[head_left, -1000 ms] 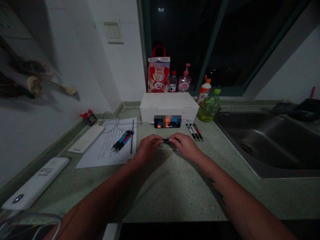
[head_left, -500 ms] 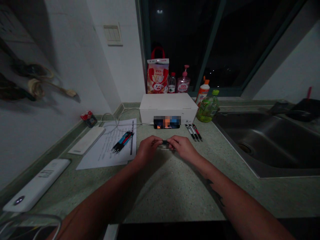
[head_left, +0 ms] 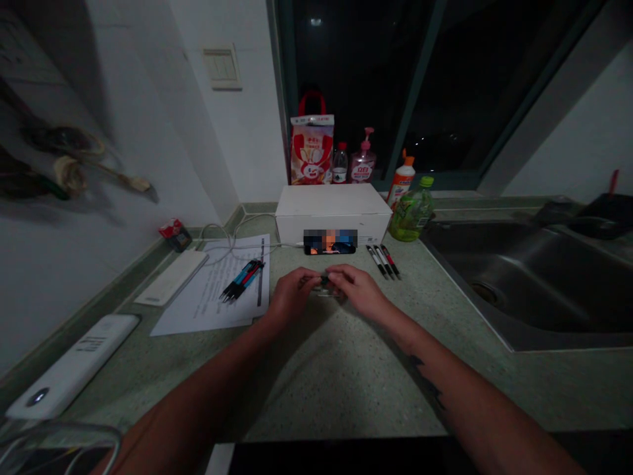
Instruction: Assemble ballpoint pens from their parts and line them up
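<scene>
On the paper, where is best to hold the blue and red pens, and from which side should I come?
Pinch the blue and red pens around the middle of their barrels, from above, with the left hand. They lie flat and diagonal, side by side, on the sheet of paper, and that hand is nearest.

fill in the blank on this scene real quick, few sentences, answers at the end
The left hand and right hand hold a small dark object above the speckled green ____.
Several pens lie on a sheet of paper to the ____ of the hands.
A phone stands against a white ____.
Right of it lie ____ slim pens.

Answers: countertop; left; box; three
</scene>
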Tool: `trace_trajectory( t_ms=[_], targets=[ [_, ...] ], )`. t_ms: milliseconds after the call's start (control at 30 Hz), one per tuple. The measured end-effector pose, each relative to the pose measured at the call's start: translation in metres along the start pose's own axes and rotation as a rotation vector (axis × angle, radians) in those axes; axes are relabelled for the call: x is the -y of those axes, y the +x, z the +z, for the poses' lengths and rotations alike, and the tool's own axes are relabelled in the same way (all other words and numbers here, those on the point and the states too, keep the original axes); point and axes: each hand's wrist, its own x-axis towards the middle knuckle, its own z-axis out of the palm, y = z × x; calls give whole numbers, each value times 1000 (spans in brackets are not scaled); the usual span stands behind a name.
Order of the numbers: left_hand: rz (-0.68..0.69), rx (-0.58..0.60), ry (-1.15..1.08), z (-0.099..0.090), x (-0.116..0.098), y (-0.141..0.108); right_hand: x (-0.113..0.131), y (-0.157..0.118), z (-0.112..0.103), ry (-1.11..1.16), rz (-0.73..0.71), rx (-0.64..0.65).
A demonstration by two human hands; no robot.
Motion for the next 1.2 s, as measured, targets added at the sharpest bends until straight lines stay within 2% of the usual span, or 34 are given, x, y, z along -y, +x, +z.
trace_trajectory(
  t_ms=[67, 167, 300, 467, 533, 700, 800, 933, 1067, 1200],
  targets=[
    [-5, -7, 5, 0, -1, 0, -1, 0, 0, 3, 16, 18],
    [2, -5, 4, 0, -2, -1, -2, 0, 1, -10, -48, -52],
    [7, 10, 2, 0, -2, -2, -3, 1, 0, -22, -24, -5],
    [-19, -29, 81, -2, 4, 2, 1, 2, -10, -161, -129, -146],
    [-27, -30, 187, -6, 9, 6, 2, 2, -12, -181, -116, -81],
    [57, 17, 547, -15, 22, 9, 5, -4, -6, -289, -85, 194],
    [65, 75, 643, -17, 23, 8, 7, -8, -2, -437, -127, 255],
    [-10, 150, 700, -17, 16, 7, 9, -10, -2, -602, -143, 308],
    [-42, 115, 595, -16, 8, 7, 13, -10, -4, -668, -166, 335],
    [-89, 102, 197, -11, 4, 7, 17, -9, -7, -651, -187, 182]
  ],
)
